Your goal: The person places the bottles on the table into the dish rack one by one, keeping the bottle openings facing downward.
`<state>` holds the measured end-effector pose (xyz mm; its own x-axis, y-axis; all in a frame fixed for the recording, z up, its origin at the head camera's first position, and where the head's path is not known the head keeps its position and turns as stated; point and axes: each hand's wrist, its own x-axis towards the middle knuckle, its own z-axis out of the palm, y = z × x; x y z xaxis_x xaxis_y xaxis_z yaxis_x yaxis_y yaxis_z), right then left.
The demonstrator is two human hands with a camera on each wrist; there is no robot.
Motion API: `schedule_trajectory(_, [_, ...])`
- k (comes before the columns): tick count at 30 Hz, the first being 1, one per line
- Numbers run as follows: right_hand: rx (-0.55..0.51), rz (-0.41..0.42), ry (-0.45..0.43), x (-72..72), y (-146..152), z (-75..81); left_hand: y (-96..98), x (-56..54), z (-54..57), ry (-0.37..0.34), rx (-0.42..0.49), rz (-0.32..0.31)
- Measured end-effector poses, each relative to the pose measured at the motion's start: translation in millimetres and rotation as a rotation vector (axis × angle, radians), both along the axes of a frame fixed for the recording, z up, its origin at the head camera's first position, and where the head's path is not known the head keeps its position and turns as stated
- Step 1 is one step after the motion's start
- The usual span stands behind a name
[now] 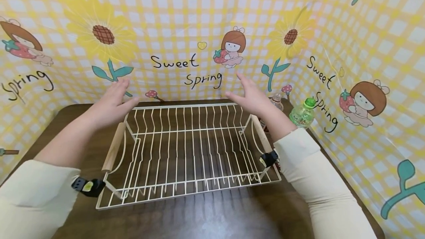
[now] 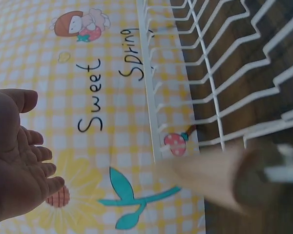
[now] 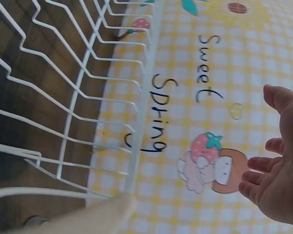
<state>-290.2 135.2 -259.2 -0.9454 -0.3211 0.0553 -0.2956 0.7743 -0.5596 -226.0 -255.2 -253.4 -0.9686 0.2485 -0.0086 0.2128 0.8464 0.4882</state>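
Note:
A white wire dish rack (image 1: 196, 132) with wooden side handles stands on the dark brown table. My left hand (image 1: 114, 100) hovers above its far left corner, fingers relaxed and spread from the thumb, holding nothing. Over the far right corner is my right hand (image 1: 252, 97), its palm turned inward and its fingers loose. In the left wrist view the left hand (image 2: 19, 156) shows at the left edge, apart from the rack (image 2: 215, 97). The right wrist view shows the right hand (image 3: 278, 161) at the right edge, also apart from the rack's wires.
A green-capped bottle (image 1: 302, 113) stands at the right of the table (image 1: 212, 213), beside another clear bottle (image 1: 276, 100) partly hidden by the right arm. Yellow checked cloth (image 1: 186, 17) with printed flowers and figures hangs behind the table and along its sides.

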Motion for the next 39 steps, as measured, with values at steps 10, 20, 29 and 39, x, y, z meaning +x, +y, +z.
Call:
schedule_trajectory(10, [0.014, -0.018, 0.067, 27.8, 40, 11.0, -26.9, 21.2, -39.0, -0.003, 0.085, 0.025])
schedule_trajectory(20, [-0.069, -0.108, 0.076, 60.0, 93, -3.1, -34.6, 33.0, -80.3, -0.1, 0.283, 0.087])
schedule_trajectory(29, [-0.136, -0.159, 0.166, 80.3, 124, -17.0, -38.6, 30.4, -104.5, -0.175, 0.459, 0.108])
schedule_trajectory(39, [-0.316, -0.182, 0.209, 100.0, 145, -53.4, -37.0, 30.5, -117.6, -0.231, 0.593, 0.11])
